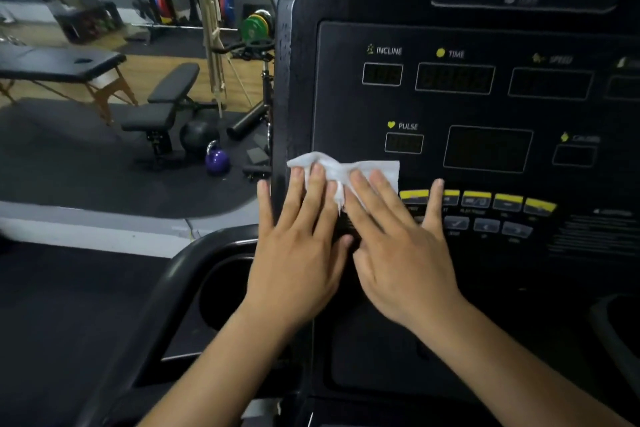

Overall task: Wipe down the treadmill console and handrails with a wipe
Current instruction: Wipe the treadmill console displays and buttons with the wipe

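The white wipe (349,168) lies on the black console (346,97), down at about 8 o'clock on its face. The left hand (301,253) and the right hand (398,253) both press on it with straight, spread fingers. The wipe looks thin, soft and light, so it may bunch up. Pressing flat on its middle seems best. Words on the console say INCLINE, TIME and PULSE. The logo at 12 o'clock is too blurry to read.

Count: one left hand (298,253), one right hand (401,253), one wipe (346,168), one console (346,100), five yellow keys (507,199), one kettlebell (217,160).
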{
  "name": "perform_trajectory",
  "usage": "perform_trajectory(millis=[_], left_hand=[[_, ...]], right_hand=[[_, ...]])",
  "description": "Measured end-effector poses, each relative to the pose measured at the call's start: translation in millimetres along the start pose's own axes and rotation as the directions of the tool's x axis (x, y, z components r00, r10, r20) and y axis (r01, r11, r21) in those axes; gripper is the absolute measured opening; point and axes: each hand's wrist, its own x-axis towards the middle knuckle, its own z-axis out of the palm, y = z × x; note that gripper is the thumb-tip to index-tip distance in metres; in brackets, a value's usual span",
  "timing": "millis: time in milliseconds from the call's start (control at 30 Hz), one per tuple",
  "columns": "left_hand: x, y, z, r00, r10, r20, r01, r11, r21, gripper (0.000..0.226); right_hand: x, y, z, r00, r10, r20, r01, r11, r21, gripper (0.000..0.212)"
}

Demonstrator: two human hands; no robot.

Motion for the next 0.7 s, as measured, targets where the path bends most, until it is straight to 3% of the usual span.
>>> perform_trajectory(millis=[133,367,567,700], left_hand=[[36,-5,-12,0.998,-0.014,-0.06,0.019,0.995,0.094,0.062],[6,23,-1,0.999,0.035,0.033,-0.035,0.999,0.008,0.063],[46,30,-7,0.997,0.068,-0.042,-0.068,0.998,0.003,0.061],[24,47,2,0.995,0.102,0.001,-0.102,0.994,-0.034,0.063]], right_hand=[[27,9,-18,0.997,0.044,-0.065,-0.043,0.999,0.017,0.062],[-13,12,-4,0.998,0.055,-0.018,-0.053,0.996,0.077,0.06],[9,31,-21,0.992,0.11,-0.06,-0.103,0.989,0.11,0.062],[-20,34,-9,0.994,0.1,-0.041,-0.094,0.989,0.117,0.067]])
